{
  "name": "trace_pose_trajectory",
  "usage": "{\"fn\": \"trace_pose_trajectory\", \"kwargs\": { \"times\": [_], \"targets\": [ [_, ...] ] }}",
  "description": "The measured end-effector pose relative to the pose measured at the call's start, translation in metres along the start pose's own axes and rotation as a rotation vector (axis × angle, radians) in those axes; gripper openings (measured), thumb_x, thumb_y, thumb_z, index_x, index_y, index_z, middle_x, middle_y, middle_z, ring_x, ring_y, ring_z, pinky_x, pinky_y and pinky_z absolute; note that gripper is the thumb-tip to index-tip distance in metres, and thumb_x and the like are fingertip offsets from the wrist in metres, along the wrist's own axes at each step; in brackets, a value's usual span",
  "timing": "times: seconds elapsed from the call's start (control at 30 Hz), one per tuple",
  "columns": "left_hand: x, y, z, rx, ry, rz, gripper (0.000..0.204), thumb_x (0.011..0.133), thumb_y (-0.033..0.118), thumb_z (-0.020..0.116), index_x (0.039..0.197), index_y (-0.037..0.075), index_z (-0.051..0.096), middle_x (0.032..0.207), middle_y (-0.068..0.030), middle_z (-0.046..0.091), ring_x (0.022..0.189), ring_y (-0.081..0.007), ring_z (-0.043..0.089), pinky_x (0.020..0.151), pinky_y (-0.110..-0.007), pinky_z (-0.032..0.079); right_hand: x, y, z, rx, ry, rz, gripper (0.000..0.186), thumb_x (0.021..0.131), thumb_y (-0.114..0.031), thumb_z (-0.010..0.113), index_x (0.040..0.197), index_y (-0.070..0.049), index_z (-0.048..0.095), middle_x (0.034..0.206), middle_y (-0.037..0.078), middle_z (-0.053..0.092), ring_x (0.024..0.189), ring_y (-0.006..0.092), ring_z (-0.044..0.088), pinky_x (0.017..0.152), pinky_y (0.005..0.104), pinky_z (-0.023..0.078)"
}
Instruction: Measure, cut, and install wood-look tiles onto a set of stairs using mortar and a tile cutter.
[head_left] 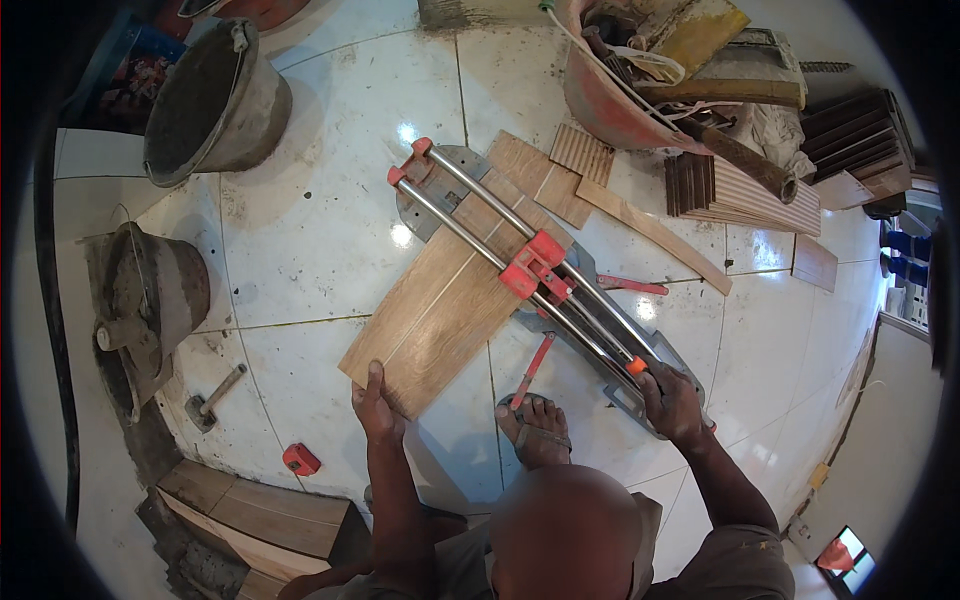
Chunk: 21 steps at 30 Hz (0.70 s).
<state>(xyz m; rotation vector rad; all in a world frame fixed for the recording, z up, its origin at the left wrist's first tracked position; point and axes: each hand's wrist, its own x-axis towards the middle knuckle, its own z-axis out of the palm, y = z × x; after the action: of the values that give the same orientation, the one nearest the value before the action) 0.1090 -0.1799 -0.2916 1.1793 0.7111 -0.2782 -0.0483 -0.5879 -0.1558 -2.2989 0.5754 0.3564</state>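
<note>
Floor (330, 260): pale, glossy, gridded by joints; it carried the whole set.

Tile cutter (540, 262): twin steel rails on a grey base, set diagonally before the person, presumably so that its handle end fell within the right hand's reach.

Basin (620, 125): red, loaded with tools, stood beyond the cutter.

Buckets, two: a larger (262, 115) and a smaller (185, 275), both mortar-stained, at the left, apart from the work.

Wood-patterned tile (440, 325): lay crosswise beneath the rails, its near end projecting toward the left hand; that placing seemingly put the rails' line across it.

Right hand (672, 405): forearm angled inward from the lower right, fingers curled closed around the handle's end, just behind its orange part (636, 366).

Left hand (376, 408): forearm nearly upright in view, thumb extended flat over the tile's near corner, little gap left; the other fingers were largely hidden. The grip was probably there to steady the piece.

Tape-measure-like case (300, 459): red, on the floor, near the left forearm.
</note>
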Motion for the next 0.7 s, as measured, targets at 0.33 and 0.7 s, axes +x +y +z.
{"fn": "trace_pose_trajectory", "kwargs": {
  "times": [0.33,0.7],
  "targets": [
    [-0.004,0.003,0.001,-0.039,0.032,-0.018,0.053,0.097,0.016,0.074,0.141,-0.002,0.049,0.128,-0.0134,0.066,0.113,-0.0233,0.067,0.099,-0.038,0.054,0.084,-0.068,0.025,-0.029,0.072,-0.079,0.026,0.103,-0.028,0.061,0.114,-0.005,0.069,0.09,0.026,0.07,0.083,0.0472,0.068,0.07,0.051,0.054],
    [0.002,0.008,0.001,-0.064,-0.011,-0.014,0.049,0.097,0.015,0.075,0.136,-0.003,0.052,0.125,-0.0126,0.067,0.11,-0.021,0.067,0.097,-0.036,0.054,0.119,-0.137,0.008,-0.044,-0.049,-0.043,0.039,0.104,-0.039,0.06,0.107,-0.001,0.068,0.089,0.027,0.07,0.084,0.0476,0.068,0.075,0.0531,0.053]
  ]
}}
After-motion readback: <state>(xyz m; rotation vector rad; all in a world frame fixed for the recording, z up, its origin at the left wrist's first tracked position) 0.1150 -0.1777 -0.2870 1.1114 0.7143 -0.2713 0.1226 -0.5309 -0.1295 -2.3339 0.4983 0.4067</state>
